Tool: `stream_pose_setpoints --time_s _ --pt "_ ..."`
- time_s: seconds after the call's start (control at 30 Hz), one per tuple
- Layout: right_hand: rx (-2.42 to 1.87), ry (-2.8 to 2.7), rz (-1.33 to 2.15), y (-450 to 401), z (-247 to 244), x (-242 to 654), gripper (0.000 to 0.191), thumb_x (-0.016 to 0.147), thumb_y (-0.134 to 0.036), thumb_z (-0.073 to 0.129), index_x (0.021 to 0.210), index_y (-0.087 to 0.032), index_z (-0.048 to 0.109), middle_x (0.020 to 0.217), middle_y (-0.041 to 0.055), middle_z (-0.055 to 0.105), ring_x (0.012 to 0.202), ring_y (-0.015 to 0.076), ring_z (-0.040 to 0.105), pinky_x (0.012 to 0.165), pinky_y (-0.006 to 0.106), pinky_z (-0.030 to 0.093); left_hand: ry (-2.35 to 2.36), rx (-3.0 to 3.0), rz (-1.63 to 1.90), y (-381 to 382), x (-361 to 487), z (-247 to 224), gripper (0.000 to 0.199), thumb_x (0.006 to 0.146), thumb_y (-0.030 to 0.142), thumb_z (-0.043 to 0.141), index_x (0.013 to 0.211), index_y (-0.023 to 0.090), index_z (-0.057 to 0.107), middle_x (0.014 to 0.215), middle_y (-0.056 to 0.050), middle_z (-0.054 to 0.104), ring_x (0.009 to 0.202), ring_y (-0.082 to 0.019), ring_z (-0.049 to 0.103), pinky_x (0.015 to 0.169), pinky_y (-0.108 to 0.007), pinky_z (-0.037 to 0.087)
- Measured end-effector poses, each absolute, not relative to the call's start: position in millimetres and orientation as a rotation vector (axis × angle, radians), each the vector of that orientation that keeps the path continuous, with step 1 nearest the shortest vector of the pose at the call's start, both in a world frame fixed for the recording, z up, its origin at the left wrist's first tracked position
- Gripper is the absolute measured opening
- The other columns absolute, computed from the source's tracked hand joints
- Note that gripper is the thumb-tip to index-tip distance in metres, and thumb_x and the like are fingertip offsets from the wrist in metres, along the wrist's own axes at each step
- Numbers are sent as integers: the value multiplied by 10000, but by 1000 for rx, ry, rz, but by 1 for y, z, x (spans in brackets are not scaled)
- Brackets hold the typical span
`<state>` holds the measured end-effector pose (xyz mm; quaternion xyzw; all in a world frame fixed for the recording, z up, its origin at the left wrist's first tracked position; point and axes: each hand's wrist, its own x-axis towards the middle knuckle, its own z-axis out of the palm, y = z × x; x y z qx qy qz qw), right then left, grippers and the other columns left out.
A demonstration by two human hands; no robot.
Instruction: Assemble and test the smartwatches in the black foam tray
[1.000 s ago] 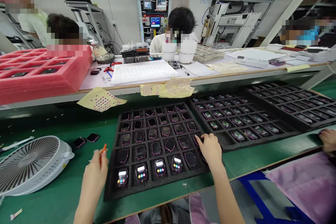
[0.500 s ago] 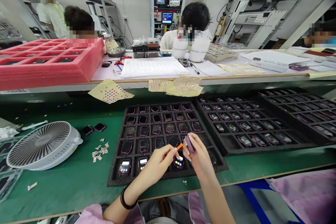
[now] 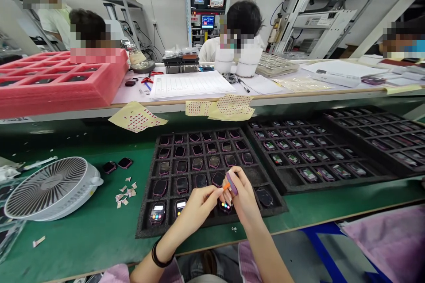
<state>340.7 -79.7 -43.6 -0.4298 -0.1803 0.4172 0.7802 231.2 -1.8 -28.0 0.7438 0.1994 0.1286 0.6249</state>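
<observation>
So the thing being worked on is a small purple watch [image 3: 233,184], and I'm catching it almost edge-on: a slim rounded band of purple, stood up and tipped a bit. Can't make out its screen from here, sorry.

It's up in the fingers of the right hand [image 3: 246,196], which are curled round it and closed enough to pinch it, one of them hooked over the top edge. The watch sits on the left side of that hand, held above the black foam tray [image 3: 146,199] rather than down in a slot.

The left hand [image 3: 201,203] is right next to it, thumb and finger squeezed together on a skinny orange tool [image 3: 226,187]. Its tip is up at the side of the watch, though I honestly can't tell if it's touching or just in front. There's a black band [image 3: 158,254] on that wrist too.

Below the hands, the tray has rows of dark-faced watches, plus a few lit ones near the front; the corner one [image 3: 157,213] shows a pale box over coloured dots. The tray's on a green counter [image 3: 79,247], with little paper scraps [image 3: 125,194] to its left, two more watches [image 3: 125,162] behind those, and a white fan [image 3: 53,185] further over.
</observation>
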Motion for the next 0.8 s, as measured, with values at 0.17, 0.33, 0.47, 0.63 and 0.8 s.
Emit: stream_pose_setpoints --time_s 0.17,0.33,0.47,0.63,0.8 --pt "-790 -308 1060 -76 -46 340 289 771 -407 668 789 -222 447 521 -110 426 281 5 208 279 131 174 416 1543 216 -1 234 -29 450 840 533 458 666 135 576 455 74 317 418 -60 232 429 -213 173" --pt "-676 -128 1080 -71 -48 336 347 660 -339 757 819 -214 476 553 -107 443 322 -8 164 303 112 176 423 1443 300 -6 237 -36 468 813 573 488 673 134 570 417 86 301 382 -48 208 401 -212 147" --pt "-686 -77 1065 -69 -52 335 348 635 -316 773 782 -203 478 544 -96 450 341 1 179 313 118 180 442 1449 289 -6 237 -40 495 797 604 495 664 134 569 407 84 317 367 -43 211 385 -207 147" --pt "-722 -93 1065 -67 -57 336 337 670 -354 745 731 -203 451 499 -105 417 326 4 141 303 137 166 480 1452 279 1 236 -43 501 801 624 470 655 150 543 408 88 311 369 -49 220 384 -197 169" --pt "-959 -301 952 -71 -63 327 269 760 -398 665 897 -250 487 553 -87 453 386 49 334 362 151 292 501 1511 391 2 240 -50 395 816 541 524 690 168 489 584 27 520 523 -90 460 523 -204 371"
